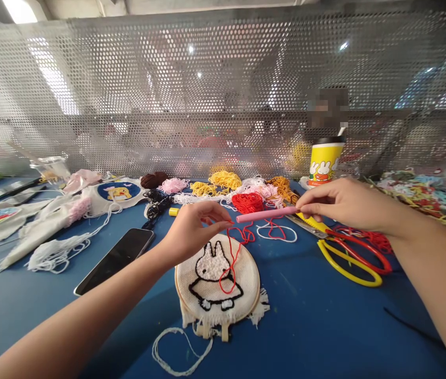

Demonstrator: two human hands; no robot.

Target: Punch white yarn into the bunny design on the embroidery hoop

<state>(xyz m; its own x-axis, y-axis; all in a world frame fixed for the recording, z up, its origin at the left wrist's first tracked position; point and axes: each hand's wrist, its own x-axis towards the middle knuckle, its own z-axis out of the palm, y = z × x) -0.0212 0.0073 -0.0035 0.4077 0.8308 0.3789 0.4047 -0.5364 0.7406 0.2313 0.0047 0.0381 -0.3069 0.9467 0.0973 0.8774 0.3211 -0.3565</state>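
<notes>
My right hand [329, 205] is closed on one end of a pink punch needle [264, 213], whose tube-like handle points left. Its needle end is hidden by my fingers. My left hand [197, 229] pinches the end of a strand of red yarn [234, 258] close to the handle's open end. That strand droops in a loop over an embroidery hoop [257, 279]. Stretched in the hoop is cream cloth with a black-outlined rabbit; its face is filled with white loops, while the dress is bare cloth. Beyond the hands sits a red yarn bundle [247, 202].
Scissors [349, 263] with red and yellow handles lie at right, near a yellow rabbit-print cup [324, 160]. A phone [115, 260] rests at left. Yellow yarn [225, 180] and other bundles line the back, before a perforated metal panel [207, 100]. White yarn [183, 372] lies in front.
</notes>
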